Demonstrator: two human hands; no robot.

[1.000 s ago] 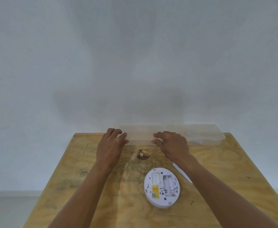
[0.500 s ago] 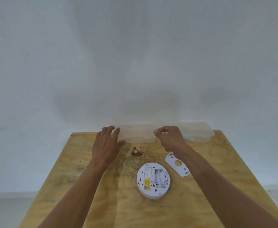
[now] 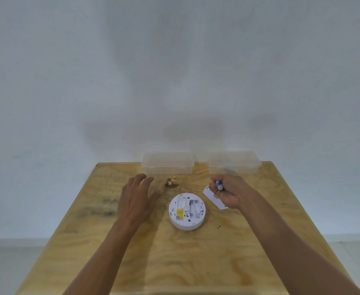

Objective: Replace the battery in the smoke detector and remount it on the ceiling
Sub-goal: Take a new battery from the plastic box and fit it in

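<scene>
Both forearms are reaching up from the lower frame. The left hand (image 3: 137, 201) is spreading relaxed fingers at centre-left; the right hand (image 3: 230, 193) is curling its fingers at centre-right.

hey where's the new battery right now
In the head view, the battery is pinched in the right hand, held above the white cover plate, right of the open smoke detector.
</scene>
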